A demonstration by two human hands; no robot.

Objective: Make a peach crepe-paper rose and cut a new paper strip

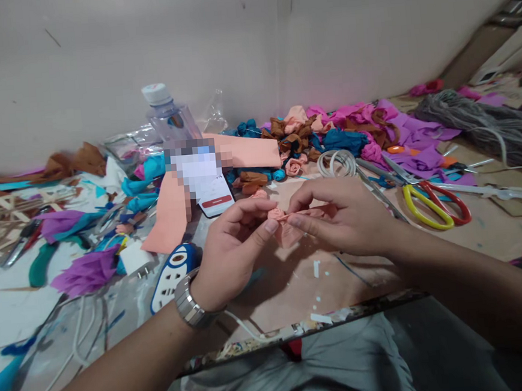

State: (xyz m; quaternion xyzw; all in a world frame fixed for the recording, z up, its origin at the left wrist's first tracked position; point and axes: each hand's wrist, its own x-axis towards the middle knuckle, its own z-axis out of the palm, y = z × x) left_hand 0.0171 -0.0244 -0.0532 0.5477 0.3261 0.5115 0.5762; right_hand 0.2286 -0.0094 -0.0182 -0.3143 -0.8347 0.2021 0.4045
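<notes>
A small peach crepe-paper rose [277, 215] is pinched between both hands above the table. My left hand [239, 236], with a metal watch on its wrist, grips the coiled bloom between thumb and forefinger. The loose tail of the paper strip [319, 211] is pinched by my right hand [341, 213], its thumb and forefinger close to the bloom. A peach paper flap [289, 236] hangs beneath the fingers. Just behind the hands lies a phone [213, 196] with a lit screen, partly pixelated.
Yellow-and-red-handled scissors [429, 206] lie right. Finished paper roses [295, 166] and coloured crepe scraps [351, 143] pile along the wall. A clear bottle [171, 118] stands behind the phone. A blue-and-white power strip [173, 277] and cables sit left. Grey cord [476, 124] lies far right.
</notes>
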